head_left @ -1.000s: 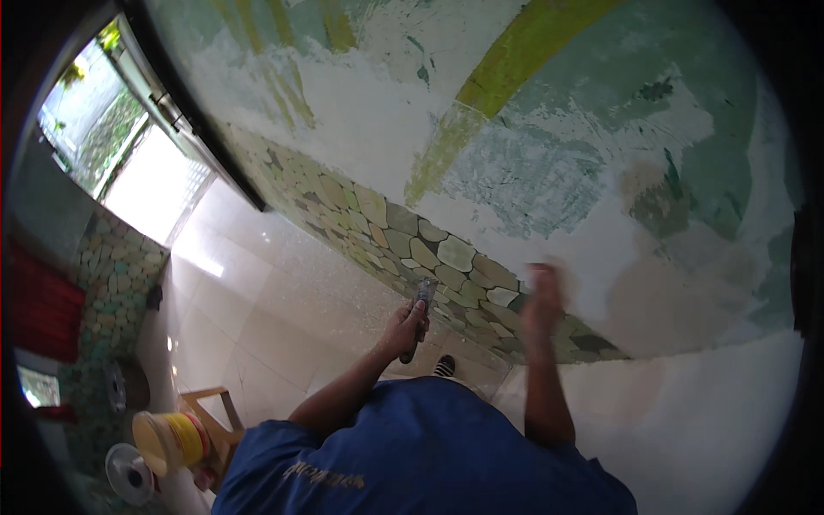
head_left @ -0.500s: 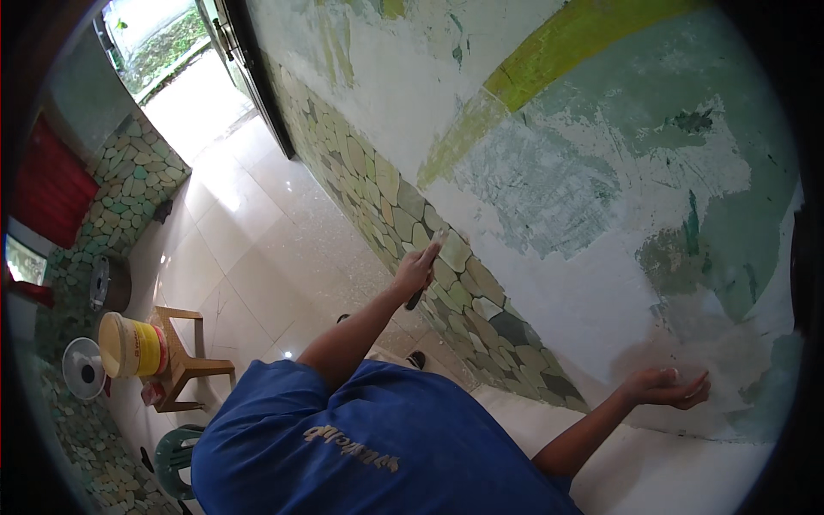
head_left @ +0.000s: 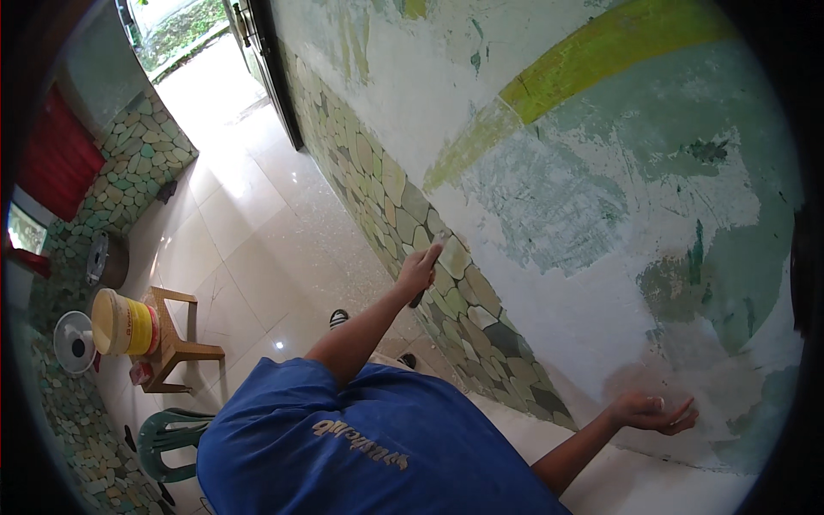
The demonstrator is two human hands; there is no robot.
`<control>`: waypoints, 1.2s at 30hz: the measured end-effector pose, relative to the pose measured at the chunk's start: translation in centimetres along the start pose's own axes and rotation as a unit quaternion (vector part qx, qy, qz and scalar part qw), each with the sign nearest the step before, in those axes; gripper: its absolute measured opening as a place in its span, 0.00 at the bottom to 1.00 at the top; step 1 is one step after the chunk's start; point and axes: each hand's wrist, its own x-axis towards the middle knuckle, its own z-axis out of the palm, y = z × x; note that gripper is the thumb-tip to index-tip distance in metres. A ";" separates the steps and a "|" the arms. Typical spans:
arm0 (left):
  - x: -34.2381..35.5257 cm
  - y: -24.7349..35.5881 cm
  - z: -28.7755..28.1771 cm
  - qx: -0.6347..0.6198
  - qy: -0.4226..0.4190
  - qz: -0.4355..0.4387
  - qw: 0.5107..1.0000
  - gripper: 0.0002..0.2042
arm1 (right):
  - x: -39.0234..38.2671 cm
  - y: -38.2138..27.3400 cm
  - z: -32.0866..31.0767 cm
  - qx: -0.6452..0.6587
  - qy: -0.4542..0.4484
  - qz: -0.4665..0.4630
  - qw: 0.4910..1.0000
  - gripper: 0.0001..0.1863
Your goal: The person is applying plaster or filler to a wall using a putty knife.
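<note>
- The scraper is in front of the stone band on the wall, blade tip near the band's upper edge; I cannot tell whether it touches.
- The left hand, also in front of the stone band, has its grip clamped on the scraper, dark handle end showing below.
- The right hand is right of the stone band's lower end, palm up, its grip apart, with white smears on the fingers; whether it touches the wall is unclear.
- The wall right of the stone band carries white patches, green paint and a yellow-green stripe.
- Well left of the stone band, across the floor, a pale yellow bucket with a yellow-and-red label stands on a brown stool; its round mouth looks pale, and I cannot tell contents from lid.
- Beside it, also left of the stone band, is a small red container, its inside too small to read.
- Farther left of the stone band sits a grey round pot, contents unclear.
</note>
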 end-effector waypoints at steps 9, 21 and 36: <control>1.8 5.0 0.0 -0.014 -0.058 0.090 0.994 0.26 | -0.1 0.1 -0.4 0.002 -0.014 0.008 1.000 0.27; 3.9 6.4 0.5 0.011 -0.052 0.066 0.996 0.27 | -0.5 0.3 0.6 0.020 0.000 0.005 1.000 0.22; 6.0 2.3 -0.8 0.053 -0.037 0.092 0.994 0.27 | -0.5 0.7 0.6 -0.017 -0.018 -0.008 1.000 0.24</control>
